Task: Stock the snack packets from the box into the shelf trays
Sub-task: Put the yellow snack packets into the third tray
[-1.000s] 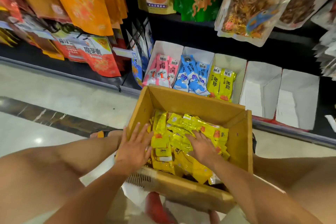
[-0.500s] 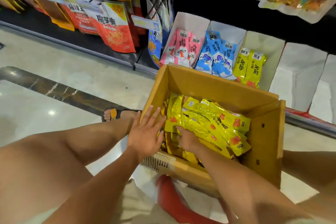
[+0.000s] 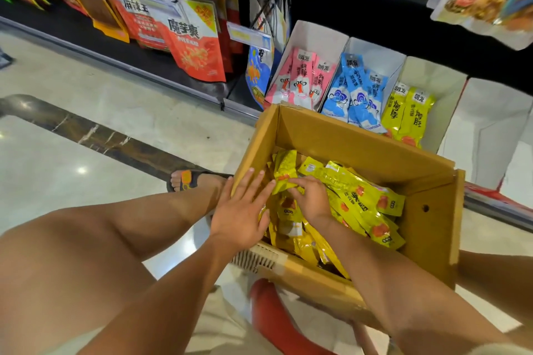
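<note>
I see the left hand [image 3: 239, 210] at centre frame, fingers straight and spread, lying over the left wall of the cardboard box [image 3: 360, 141]. Just right of it, the right hand [image 3: 313, 199] has its fingers curled, pinching some of the yellow packets [image 3: 363, 196]. These are glossy with orange-red patches and lie heaped loosely in the box. At upper right, the white shelf trays [image 3: 432, 78] hold pink, blue and yellow packs.

1. Pale, glossy tile floor [image 3: 95, 101], crossed by a dark veined strip [image 3: 95, 135].
2. Small bright spot [image 3: 81, 170] of overhead light mirrored on the tiles.
3. Black shelving [image 3: 360, 8] behind, edged low by a metal rail [image 3: 115, 62], hung with orange and red pouches [image 3: 196, 49].
</note>
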`<act>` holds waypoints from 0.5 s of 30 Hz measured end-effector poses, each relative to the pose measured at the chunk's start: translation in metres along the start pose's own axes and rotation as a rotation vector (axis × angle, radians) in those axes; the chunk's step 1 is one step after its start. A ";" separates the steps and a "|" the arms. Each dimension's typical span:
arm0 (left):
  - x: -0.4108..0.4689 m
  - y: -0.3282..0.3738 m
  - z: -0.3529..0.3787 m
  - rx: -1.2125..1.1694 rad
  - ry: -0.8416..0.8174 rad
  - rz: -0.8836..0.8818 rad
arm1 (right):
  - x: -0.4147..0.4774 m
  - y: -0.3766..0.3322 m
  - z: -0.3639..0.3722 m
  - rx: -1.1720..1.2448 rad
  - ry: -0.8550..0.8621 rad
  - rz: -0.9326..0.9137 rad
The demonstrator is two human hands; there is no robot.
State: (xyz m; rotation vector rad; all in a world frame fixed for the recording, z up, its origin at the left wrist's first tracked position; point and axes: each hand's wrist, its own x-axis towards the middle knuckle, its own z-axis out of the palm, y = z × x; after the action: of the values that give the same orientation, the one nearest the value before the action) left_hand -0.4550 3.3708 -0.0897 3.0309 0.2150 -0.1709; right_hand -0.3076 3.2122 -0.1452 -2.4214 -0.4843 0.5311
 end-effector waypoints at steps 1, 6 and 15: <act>0.000 0.000 0.000 -0.004 -0.009 0.002 | 0.002 -0.004 -0.010 0.016 0.030 -0.037; -0.001 -0.001 -0.004 -0.013 -0.059 0.006 | 0.012 -0.033 -0.072 0.138 0.159 -0.124; 0.043 0.030 -0.065 -0.905 -0.108 -0.230 | -0.002 -0.078 -0.174 0.376 0.041 -0.154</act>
State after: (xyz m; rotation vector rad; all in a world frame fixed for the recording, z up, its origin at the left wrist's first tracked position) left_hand -0.4017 3.3535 -0.0279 2.0896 0.4770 -0.1865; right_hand -0.2434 3.1860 0.0324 -2.0146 -0.4992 0.4584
